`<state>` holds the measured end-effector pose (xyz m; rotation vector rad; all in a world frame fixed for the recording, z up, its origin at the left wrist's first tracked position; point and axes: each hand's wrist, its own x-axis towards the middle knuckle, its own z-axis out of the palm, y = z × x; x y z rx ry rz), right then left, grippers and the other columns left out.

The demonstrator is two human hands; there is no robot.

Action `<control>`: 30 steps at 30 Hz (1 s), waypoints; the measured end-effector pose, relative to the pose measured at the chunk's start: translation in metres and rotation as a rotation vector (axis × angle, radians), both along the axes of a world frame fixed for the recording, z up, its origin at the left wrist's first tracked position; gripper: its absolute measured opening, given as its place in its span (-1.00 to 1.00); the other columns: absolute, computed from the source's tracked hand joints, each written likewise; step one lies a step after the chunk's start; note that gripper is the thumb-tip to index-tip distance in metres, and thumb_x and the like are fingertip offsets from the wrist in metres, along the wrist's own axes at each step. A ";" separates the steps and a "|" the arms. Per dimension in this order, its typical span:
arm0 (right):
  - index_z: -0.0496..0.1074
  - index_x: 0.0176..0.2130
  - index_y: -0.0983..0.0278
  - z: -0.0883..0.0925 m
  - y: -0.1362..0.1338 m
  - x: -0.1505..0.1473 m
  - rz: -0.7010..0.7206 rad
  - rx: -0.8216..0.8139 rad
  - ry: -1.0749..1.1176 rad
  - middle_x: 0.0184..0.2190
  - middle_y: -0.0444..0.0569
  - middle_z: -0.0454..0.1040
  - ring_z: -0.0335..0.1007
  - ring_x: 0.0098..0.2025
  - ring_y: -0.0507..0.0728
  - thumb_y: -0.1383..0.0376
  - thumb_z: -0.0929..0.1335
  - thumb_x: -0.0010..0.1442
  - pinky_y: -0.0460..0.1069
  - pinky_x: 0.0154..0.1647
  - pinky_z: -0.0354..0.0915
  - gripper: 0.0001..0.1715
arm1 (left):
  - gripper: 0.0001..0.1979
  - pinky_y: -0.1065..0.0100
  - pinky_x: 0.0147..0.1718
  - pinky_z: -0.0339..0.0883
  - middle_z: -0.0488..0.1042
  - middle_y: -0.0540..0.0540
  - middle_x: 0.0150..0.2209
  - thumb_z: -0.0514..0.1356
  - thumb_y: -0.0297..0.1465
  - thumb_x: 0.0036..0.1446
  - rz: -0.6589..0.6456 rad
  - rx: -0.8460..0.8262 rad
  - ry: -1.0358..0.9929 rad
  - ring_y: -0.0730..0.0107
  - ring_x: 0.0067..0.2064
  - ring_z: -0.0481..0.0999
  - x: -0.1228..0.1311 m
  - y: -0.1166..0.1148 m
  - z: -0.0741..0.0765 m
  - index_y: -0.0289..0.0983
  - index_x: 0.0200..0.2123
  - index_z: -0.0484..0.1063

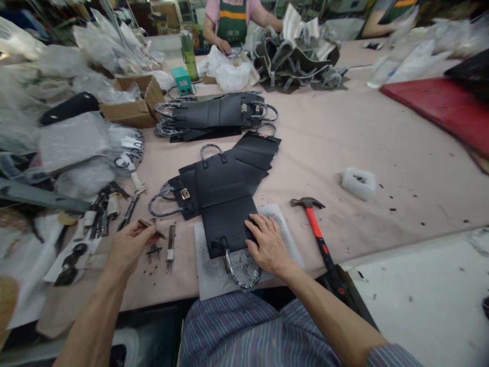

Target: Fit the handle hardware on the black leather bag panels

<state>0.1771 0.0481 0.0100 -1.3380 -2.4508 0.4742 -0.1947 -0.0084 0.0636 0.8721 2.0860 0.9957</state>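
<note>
My left hand (pixel 130 243) is closed around a slim dark metal tool (pixel 152 229), apparently a punch, above the table's left part. Under it lie a small dark metal piece (pixel 153 252) and a pronged punch (pixel 170 250) with white wrapping. My right hand (pixel 268 243) rests with fingers spread on the lower right edge of a black leather bag panel (pixel 226 216). This panel has a plastic-wrapped handle (pixel 244 283) at its near end and lies partly on a pale board (pixel 284 229). More black panels (pixel 254 150) with handles overlap beyond it.
A hammer (pixel 317 227) with a red and black handle lies right of the board, near a white block (pixel 358 183). Behind are stacked bag panels (pixel 214 113), a cardboard box (pixel 132 109) and a grey pile (pixel 294 58). A co-worker (pixel 233 23) stands across the table.
</note>
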 end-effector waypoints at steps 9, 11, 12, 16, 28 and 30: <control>0.32 0.30 0.23 0.002 0.000 0.001 -0.004 -0.021 0.033 0.40 0.06 0.20 0.01 0.43 0.34 0.23 0.35 0.27 0.34 0.45 -0.11 -0.37 | -0.85 0.27 -0.10 0.51 0.67 -0.09 -0.25 0.22 -0.31 0.24 -0.354 0.363 -0.124 0.30 -0.19 0.64 0.172 0.024 -0.036 -0.25 -0.26 0.55; 0.33 0.29 0.23 0.002 0.000 0.002 -0.003 -0.021 0.042 0.39 0.06 0.21 0.01 0.43 0.35 0.24 0.35 0.26 0.34 0.45 -0.11 -0.37 | -0.86 0.30 -0.13 0.51 0.67 -0.08 -0.27 0.21 -0.33 0.26 -0.349 0.384 -0.097 0.32 -0.21 0.64 0.176 0.024 -0.045 -0.24 -0.26 0.55; 0.33 0.29 0.23 0.002 0.000 0.002 -0.001 -0.021 0.049 0.39 0.07 0.21 0.01 0.42 0.35 0.24 0.35 0.26 0.34 0.45 -0.10 -0.37 | -0.87 0.30 -0.13 0.51 0.67 -0.07 -0.27 0.21 -0.33 0.26 -0.345 0.389 -0.084 0.33 -0.20 0.64 0.175 0.023 -0.048 -0.23 -0.25 0.55; 0.32 0.30 0.24 0.003 0.001 0.003 0.001 -0.029 0.076 0.40 0.08 0.20 0.01 0.42 0.36 0.23 0.35 0.27 0.35 0.44 -0.10 -0.37 | -0.88 0.30 -0.11 0.51 0.67 -0.05 -0.27 0.21 -0.33 0.29 -0.328 0.402 -0.079 0.35 -0.19 0.65 0.172 0.021 -0.052 -0.22 -0.24 0.52; 0.33 0.29 0.27 0.004 0.002 0.005 0.005 -0.042 0.077 0.40 0.09 0.19 0.01 0.42 0.36 0.21 0.35 0.28 0.35 0.45 -0.12 -0.38 | -0.89 0.30 -0.13 0.54 0.66 -0.06 -0.29 0.21 -0.33 0.29 -0.349 0.410 -0.030 0.34 -0.21 0.66 0.176 0.023 -0.051 -0.23 -0.25 0.51; 0.33 0.29 0.27 0.004 0.002 0.005 0.005 -0.037 0.079 0.40 0.09 0.19 0.01 0.42 0.36 0.21 0.35 0.28 0.35 0.45 -0.13 -0.37 | -0.89 0.31 -0.15 0.54 0.66 -0.05 -0.29 0.21 -0.34 0.29 -0.360 0.417 0.002 0.35 -0.22 0.65 0.177 0.023 -0.051 -0.23 -0.25 0.51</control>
